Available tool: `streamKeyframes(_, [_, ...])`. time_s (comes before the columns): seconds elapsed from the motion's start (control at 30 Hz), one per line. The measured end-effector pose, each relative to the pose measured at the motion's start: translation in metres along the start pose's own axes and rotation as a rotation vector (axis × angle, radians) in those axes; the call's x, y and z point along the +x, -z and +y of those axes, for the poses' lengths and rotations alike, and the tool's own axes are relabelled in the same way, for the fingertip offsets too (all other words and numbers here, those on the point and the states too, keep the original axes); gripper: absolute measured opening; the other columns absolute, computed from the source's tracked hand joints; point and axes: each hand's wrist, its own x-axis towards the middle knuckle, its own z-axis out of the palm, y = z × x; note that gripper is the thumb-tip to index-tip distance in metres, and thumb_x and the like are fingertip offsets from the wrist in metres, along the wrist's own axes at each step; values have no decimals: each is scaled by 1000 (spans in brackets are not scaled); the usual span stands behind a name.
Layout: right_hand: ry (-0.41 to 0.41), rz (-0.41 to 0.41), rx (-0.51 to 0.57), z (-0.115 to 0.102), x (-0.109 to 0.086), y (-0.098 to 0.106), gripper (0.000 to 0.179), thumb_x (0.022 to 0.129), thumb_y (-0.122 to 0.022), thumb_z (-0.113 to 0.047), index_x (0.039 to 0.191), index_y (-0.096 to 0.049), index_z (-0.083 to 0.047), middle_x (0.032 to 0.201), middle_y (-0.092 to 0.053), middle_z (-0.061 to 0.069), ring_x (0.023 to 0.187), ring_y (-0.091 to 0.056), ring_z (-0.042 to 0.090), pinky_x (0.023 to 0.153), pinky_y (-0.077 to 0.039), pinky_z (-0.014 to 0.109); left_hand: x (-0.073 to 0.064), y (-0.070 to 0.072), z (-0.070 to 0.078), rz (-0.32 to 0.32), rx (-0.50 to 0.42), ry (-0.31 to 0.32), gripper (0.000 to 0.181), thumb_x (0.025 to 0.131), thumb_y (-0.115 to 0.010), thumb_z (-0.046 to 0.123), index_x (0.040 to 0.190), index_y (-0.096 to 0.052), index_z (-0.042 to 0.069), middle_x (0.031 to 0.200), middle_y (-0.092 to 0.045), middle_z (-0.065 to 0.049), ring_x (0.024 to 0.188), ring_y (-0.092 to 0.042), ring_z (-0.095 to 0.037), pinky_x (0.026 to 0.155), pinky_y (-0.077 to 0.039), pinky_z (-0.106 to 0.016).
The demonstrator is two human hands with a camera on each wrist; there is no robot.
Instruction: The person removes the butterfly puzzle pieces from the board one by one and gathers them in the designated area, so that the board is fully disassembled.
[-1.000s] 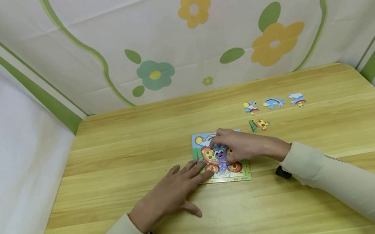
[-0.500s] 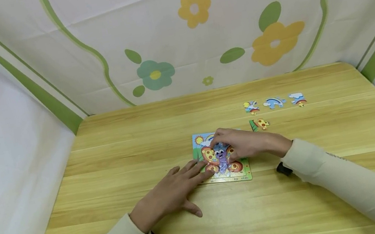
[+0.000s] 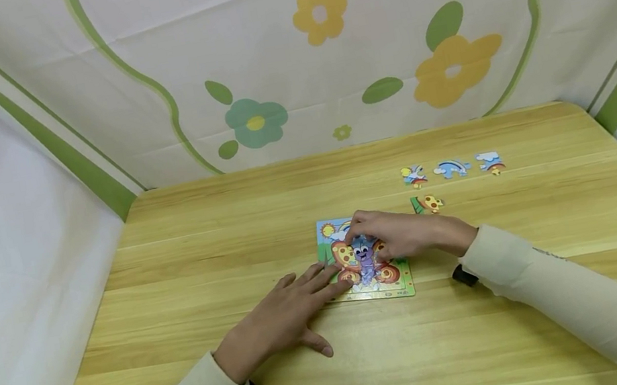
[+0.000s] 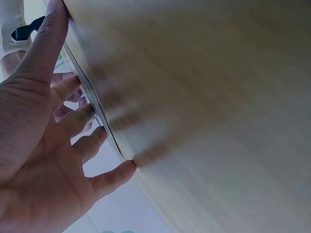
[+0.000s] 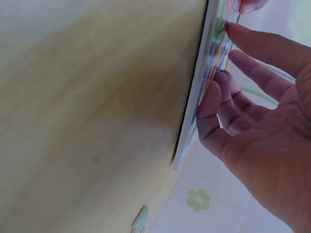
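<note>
A butterfly jigsaw puzzle (image 3: 389,293) lies on the wooden table in the head view. Over its upper right part is my right hand (image 3: 398,233), fingers curled and thumb apart, with the tips about a purple butterfly-face puzzle piece (image 3: 363,253). In the right wrist view the same hand (image 5: 265,114) has its fingertips right at the puzzle's face. My left hand (image 3: 286,313) rests flat with spread fingers, fingertips on the puzzle's left side and thumb out over the table. The left wrist view has this hand (image 4: 53,160) along the puzzle's edge.
Loose puzzle pieces lie to the upper right: a sun-and-rainbow piece (image 3: 413,176), a rainbow piece (image 3: 452,169), a cloud piece (image 3: 490,163) and a yellow wing piece (image 3: 427,204). A white curtain (image 3: 288,73) with printed flowers stands behind the table (image 3: 200,238).
Both hands keep nearly the same place on the puzzle. The right thumb has shifted slightly up; the loose pieces stay where they were.
</note>
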Motion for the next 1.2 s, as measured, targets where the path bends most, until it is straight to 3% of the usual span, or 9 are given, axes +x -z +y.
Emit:
streamKeyframes(0.23, [-2,-20,-5,-1,0,-1,56,88,-65,13,140,-62,-10,136,-52,10,117,-54,22,95,-49,35,0,-1,0,0,-4,4,107,77,-81,58,167,-31,27,176,-23,-5,162,-25,-32,117,-39,-66])
streamKeyframes(0.6, [33,-34,-4,1,0,1,57,89,-65,12,142,-60,-10,133,-50,11,106,-53,21,88,-47,31,1,-2,-1,-4,-18,6,108,77,-82,58,167,-30,28,176,-22,-5,161,-25,-33,117,-38,-67])
streamKeyframes(1.2, [21,-31,-15,-2,2,1,50,94,-66,9,140,-60,-10,137,-48,11,109,-55,20,89,-49,32,1,-3,-1,15,1,-6,108,75,-82,58,166,-32,27,175,-25,-5,161,-27,-32,115,-41,-66])
